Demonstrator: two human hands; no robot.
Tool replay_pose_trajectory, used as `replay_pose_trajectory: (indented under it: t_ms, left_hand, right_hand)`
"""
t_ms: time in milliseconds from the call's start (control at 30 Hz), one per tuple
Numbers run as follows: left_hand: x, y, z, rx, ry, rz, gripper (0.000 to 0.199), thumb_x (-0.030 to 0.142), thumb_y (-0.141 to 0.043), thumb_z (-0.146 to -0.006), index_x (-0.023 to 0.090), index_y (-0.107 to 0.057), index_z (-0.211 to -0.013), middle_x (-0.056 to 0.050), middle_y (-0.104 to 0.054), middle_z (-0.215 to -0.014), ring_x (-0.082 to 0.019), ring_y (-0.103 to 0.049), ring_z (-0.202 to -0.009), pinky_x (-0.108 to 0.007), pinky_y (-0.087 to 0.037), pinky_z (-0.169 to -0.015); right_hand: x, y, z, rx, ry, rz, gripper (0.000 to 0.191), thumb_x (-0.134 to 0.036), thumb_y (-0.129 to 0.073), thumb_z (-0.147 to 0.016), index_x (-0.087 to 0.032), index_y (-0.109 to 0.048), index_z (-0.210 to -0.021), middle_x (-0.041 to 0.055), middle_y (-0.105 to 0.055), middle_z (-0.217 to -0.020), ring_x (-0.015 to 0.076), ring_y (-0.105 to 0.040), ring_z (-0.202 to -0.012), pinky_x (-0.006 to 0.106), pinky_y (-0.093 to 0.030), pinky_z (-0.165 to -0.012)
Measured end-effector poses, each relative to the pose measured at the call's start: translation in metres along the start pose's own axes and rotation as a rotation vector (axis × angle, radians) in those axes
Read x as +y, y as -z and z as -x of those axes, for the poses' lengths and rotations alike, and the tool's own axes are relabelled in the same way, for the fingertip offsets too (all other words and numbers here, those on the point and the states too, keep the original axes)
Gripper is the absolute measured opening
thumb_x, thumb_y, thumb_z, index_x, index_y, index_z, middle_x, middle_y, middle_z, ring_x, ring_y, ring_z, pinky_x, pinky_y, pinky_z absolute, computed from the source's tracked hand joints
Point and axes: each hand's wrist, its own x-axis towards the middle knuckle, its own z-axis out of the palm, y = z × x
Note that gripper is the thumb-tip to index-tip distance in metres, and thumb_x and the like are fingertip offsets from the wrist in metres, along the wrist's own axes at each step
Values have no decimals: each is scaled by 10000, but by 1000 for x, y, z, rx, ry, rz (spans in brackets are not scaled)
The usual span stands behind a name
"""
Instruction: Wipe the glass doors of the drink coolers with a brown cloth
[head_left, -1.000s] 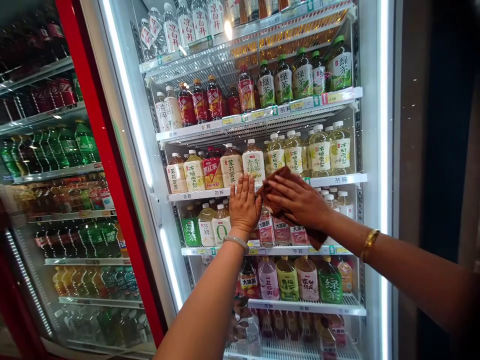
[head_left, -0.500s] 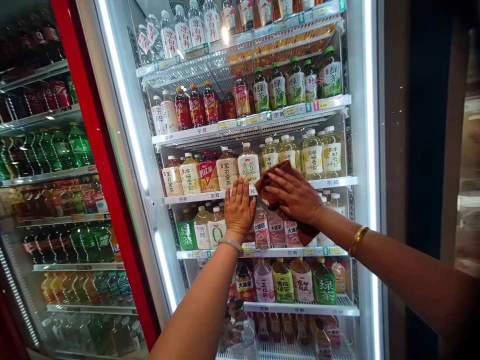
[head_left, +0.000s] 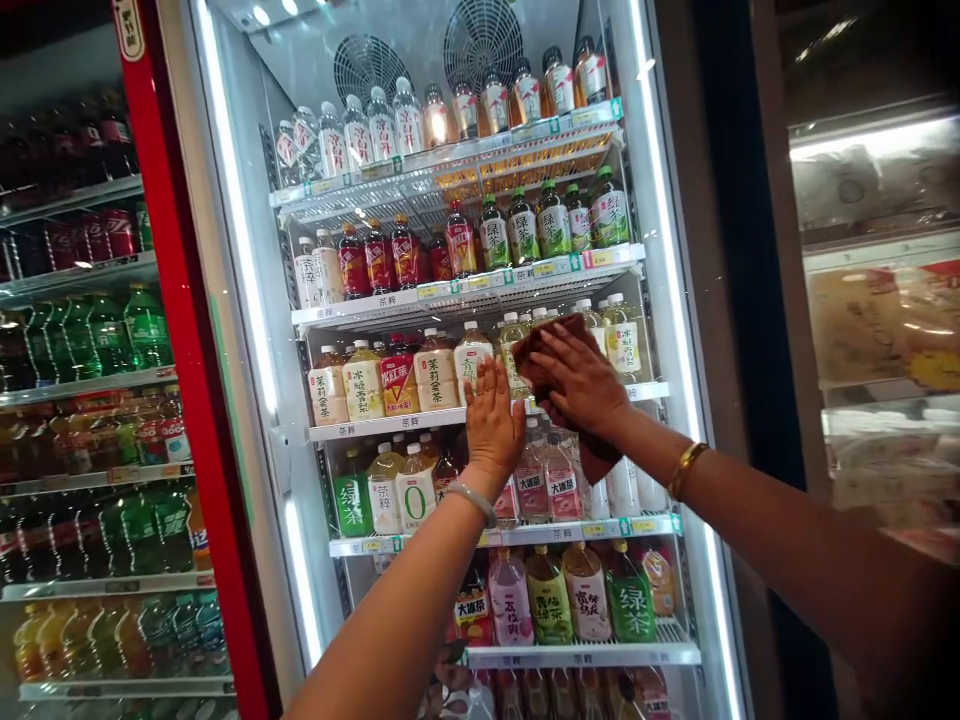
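Note:
My left hand [head_left: 495,428] lies flat against the glass door of a lit drinks cooler, fingers together and pointing up, with a pale bangle on the wrist. Just right of it, my right hand [head_left: 581,385] presses a brown cloth [head_left: 547,345] to the same glass. The cloth is bunched under the palm, and one corner hangs below the hand. A gold bangle circles that wrist. Behind the glass, the hands partly cover pale tea bottles [head_left: 435,372] on the middle shelf and pink-labelled bottles [head_left: 562,485] on the shelf beneath.
Left of a red frame [head_left: 180,330] stands another cooler with soda bottles [head_left: 146,325]. The lit cooler holds several shelves of bottled drinks, with round fan grilles [head_left: 482,45] at the top. Packaged goods [head_left: 855,320] show behind glass at the right.
The view has tilted up and turned right, so the shelves appear lower and further left. Both hands have shifted slightly right across the glass relative to the bottles; the cloth stays under my right hand.

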Motion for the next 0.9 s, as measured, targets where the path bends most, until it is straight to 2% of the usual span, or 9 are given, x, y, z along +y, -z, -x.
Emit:
replay_pose_trajectory:
  t_ms: [100, 167, 233, 367, 500, 600, 667, 800, 900]
  left_hand:
    - [23, -11, -30, 11, -20, 29, 686, 362, -299, -1115, 162, -39, -1717, -154, -220, -1776, -230, -120, -1666, -514, -153, -1373]
    - [32, -16, -43, 7, -51, 33, 686, 365, -302, -1114, 165, -42, -1717, -138, -218, -1779, -226, -111, -1667, -506, -166, -1373]
    - [38, -19, -47, -21, -98, 9, 689, 362, -304, -1113, 148, -45, -1715, -138, -220, -1778, -237, -107, -1668, -517, -185, -1369]
    - [42, -26, -42, -80, -213, -29, 704, 387, -371, -1103, 130, -120, -1708, -130, -295, -1753, -245, -187, -1657, -504, -217, -1364]
    - [44, -30, -37, -101, -267, -40, 705, 377, -417, -1091, 152, -157, -1707, -102, -313, -1747, -234, -213, -1653, -480, -199, -1371]
    - [43, -27, -38, -102, -254, -56, 710, 349, -403, -1090, 108, -136, -1702, -130, -289, -1751, -262, -201, -1656, -514, -206, -1365]
    - [43, -24, -39, -107, -276, -61, 690, 345, -399, -1091, 122, -163, -1700, -112, -306, -1748, -261, -216, -1653, -513, -215, -1362]
    - [45, -17, -40, -124, -371, -63, 624, 374, -422, -1091, 204, -296, -1678, -26, -380, -1725, -249, -286, -1634, -486, -203, -1368]
    - [45, -15, -40, -129, -405, -68, 627, 419, -436, -1089, 207, -325, -1668, -26, -377, -1729, -258, -309, -1625, -487, -202, -1367]
  right_hand:
    - [-8, -2, 22, 9, 178, -26, 531, -258, -633, -943, -180, -602, -1467, 112, -502, -1637, 291, -375, -1587, 571, -310, -1329]
    - [6, 8, 48, -5, 309, -51, 483, -261, -607, -955, -174, -629, -1430, 109, -540, -1607, 275, -388, -1580, 553, -309, -1332]
    - [31, 23, 69, -60, 347, -49, 513, -273, -616, -943, -196, -612, -1451, 95, -494, -1645, 281, -382, -1583, 563, -317, -1325]
    - [74, 41, 74, -75, 110, 24, 610, -219, -640, -907, -249, -556, -1510, 77, -454, -1675, 316, -364, -1591, 618, -324, -1310]
    - [58, 25, 37, 98, -153, 36, 639, -203, -641, -889, -228, -545, -1521, 119, -434, -1682, 362, -333, -1601, 662, -342, -1284]
    - [29, 10, 26, 90, -100, 24, 649, -214, -625, -904, -224, -519, -1544, 116, -430, -1685, 337, -332, -1605, 613, -366, -1289]
    - [21, 10, 38, 46, 7, 30, 627, -235, -614, -921, -202, -524, -1541, 126, -458, -1665, 320, -337, -1604, 588, -365, -1299]
    - [45, 24, 77, 11, 92, 38, 631, -222, -623, -917, -189, -520, -1539, 136, -466, -1658, 309, -327, -1609, 579, -394, -1283]
    - [63, 29, 78, 49, -6, 37, 640, -196, -631, -906, -217, -518, -1536, 124, -468, -1658, 329, -324, -1609, 629, -371, -1283]
